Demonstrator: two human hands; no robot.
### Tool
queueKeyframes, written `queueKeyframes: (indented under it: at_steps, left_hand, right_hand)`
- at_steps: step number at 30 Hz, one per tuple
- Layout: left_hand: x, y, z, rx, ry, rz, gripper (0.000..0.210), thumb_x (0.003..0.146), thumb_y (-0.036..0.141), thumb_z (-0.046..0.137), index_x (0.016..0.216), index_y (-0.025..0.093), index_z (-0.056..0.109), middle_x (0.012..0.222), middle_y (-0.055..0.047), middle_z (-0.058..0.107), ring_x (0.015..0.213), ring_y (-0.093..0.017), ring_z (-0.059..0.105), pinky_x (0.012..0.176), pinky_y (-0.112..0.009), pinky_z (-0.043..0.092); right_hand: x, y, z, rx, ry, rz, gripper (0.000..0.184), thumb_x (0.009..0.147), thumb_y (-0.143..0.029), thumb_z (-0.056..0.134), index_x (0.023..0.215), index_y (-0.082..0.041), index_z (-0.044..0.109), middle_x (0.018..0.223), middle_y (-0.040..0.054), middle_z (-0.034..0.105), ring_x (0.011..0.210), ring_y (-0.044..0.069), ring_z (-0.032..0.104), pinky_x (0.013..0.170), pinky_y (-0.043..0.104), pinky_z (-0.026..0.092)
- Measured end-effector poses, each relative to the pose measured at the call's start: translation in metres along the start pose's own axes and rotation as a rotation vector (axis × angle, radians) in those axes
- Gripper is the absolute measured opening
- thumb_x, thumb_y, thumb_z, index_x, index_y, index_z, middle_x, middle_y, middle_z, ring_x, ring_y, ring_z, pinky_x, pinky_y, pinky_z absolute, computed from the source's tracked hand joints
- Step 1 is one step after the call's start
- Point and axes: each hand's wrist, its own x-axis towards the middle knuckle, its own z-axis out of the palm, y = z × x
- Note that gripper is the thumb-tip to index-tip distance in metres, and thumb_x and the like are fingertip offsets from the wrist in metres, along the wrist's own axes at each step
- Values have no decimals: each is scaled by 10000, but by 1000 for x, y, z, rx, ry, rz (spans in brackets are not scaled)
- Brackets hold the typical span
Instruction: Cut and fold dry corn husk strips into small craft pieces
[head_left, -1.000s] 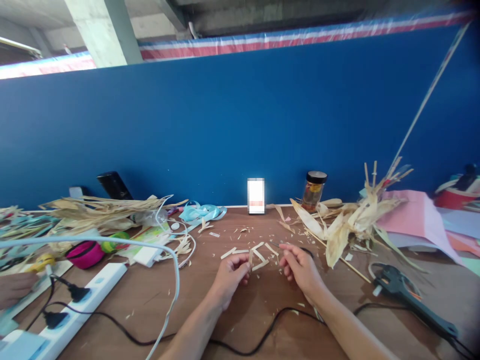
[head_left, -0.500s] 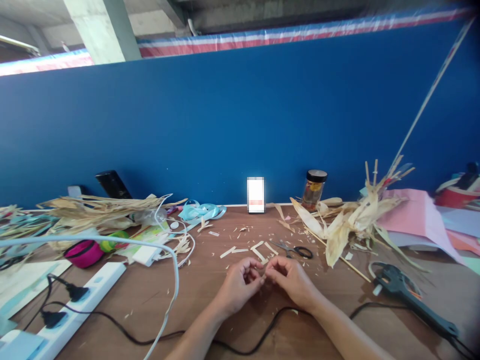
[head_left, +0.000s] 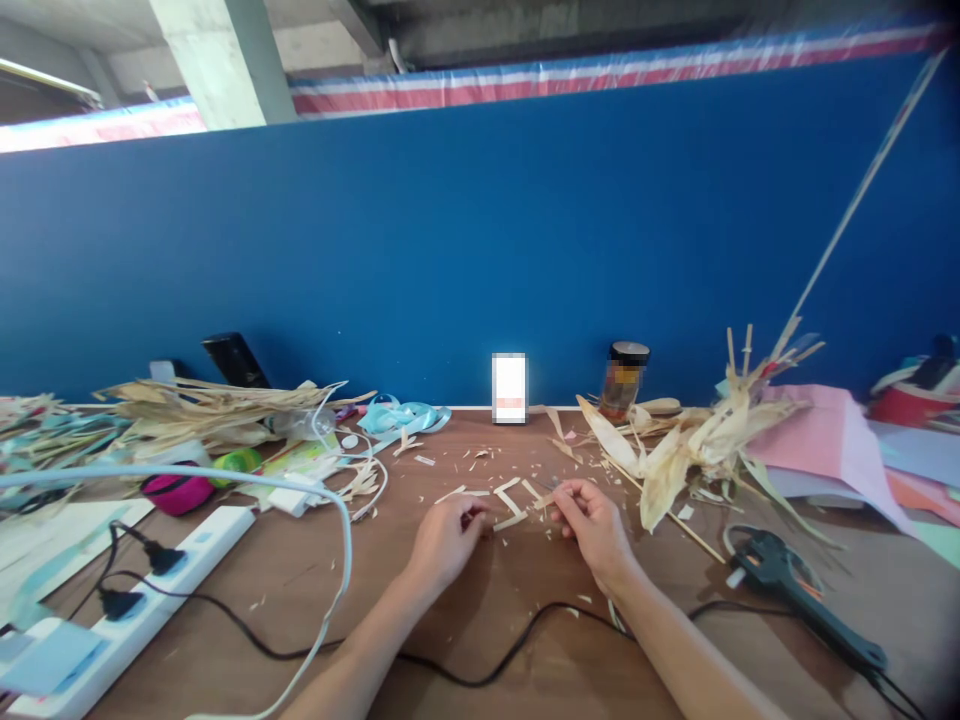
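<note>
My left hand (head_left: 450, 540) is just above the table, its fingers curled together; anything inside them is hidden. Across a small gap, my right hand (head_left: 598, 532) pinches a short, thin tan strip (head_left: 543, 501) between thumb and fingers. On the table between and beyond the hands lie several short pale strips, one of them a flat strip (head_left: 511, 522) near my left fingertips. Tiny pale scraps are scattered around them. Behind my right hand, a pair of scissors is mostly covered.
Dried corn husks (head_left: 694, 450) lie at the right, with a glue gun (head_left: 795, 595) nearer me. A power strip (head_left: 187, 560) with plugs sits at left. A black cord (head_left: 517, 665) crosses the table. Light blue ribbon (head_left: 405, 417), a lit screen (head_left: 510, 388) and a jar (head_left: 624, 385) stand behind.
My hands were together at the fingertips and have moved apart, left hand leftward, right hand rightward and forward. The tan strip now shows at my right fingers. The scissors have become covered.
</note>
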Motion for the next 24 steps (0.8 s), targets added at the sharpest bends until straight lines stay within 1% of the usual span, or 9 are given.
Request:
queueKeyframes:
  at_steps: [2,4,6,8,10,13,16,21,24]
  left_hand:
    - [0,9,3,241,-78,84,187,747,208,483,838,228,646,807,-35,636,752,-180,548,665,-261,385]
    - [3,17,8,435,-84,155,214,781,175,443,875,231,626,876,-43,613,843,-179,528,724,-265,380]
    - [10,22,14,574,-65,220,241,806,160,406,943,216,596,917,-66,595,905,-194,498,740,-280,386]
    - [19,23,20,627,-71,308,308,805,128,401,1078,201,524,1039,-83,563,990,-204,455,800,-298,371]
    - [28,22,25,655,-117,278,311,801,107,401,1076,185,525,1031,-99,573,995,-205,458,828,-314,356]
    - [36,21,29,663,-135,232,236,786,107,420,931,157,600,860,-119,620,900,-229,516,768,-343,378]
    - [37,19,29,649,-115,194,206,778,128,433,841,156,627,823,-121,623,860,-232,539,730,-338,384]
    - [33,13,23,572,-37,92,238,792,177,409,852,209,637,848,-86,639,841,-209,560,691,-292,381]
    - [33,7,17,493,4,16,202,765,221,448,814,238,643,809,-48,660,772,-189,576,641,-258,373]
  right_hand:
    - [0,2,1,-7,-2,-14,319,669,-463,582,764,-164,523,611,1,569,543,121,536,418,184,384]
    - [-1,4,3,-24,-8,-24,322,674,-466,574,773,-162,528,623,8,569,540,123,530,411,186,379]
    - [-1,4,3,-41,-12,-30,314,686,-462,563,780,-165,531,622,10,571,525,122,518,404,188,370]
    - [-1,5,2,-50,-16,-32,293,697,-450,558,784,-171,532,618,6,573,515,119,508,406,188,363]
    - [-1,5,1,-53,-14,-38,267,708,-432,555,786,-177,529,613,-1,572,513,115,499,413,185,358]
    - [0,4,0,-58,-4,-44,249,715,-414,554,784,-178,524,593,-9,562,501,110,485,411,181,347]
    - [0,4,1,-53,-10,-45,242,719,-404,554,782,-173,517,613,-3,567,501,106,478,408,179,344]
    - [0,5,2,-52,-19,-51,245,721,-403,551,790,-170,517,636,5,575,499,101,473,408,177,343]
    - [0,5,1,-46,-22,-51,262,710,-418,554,785,-169,524,653,10,582,501,102,484,406,180,346]
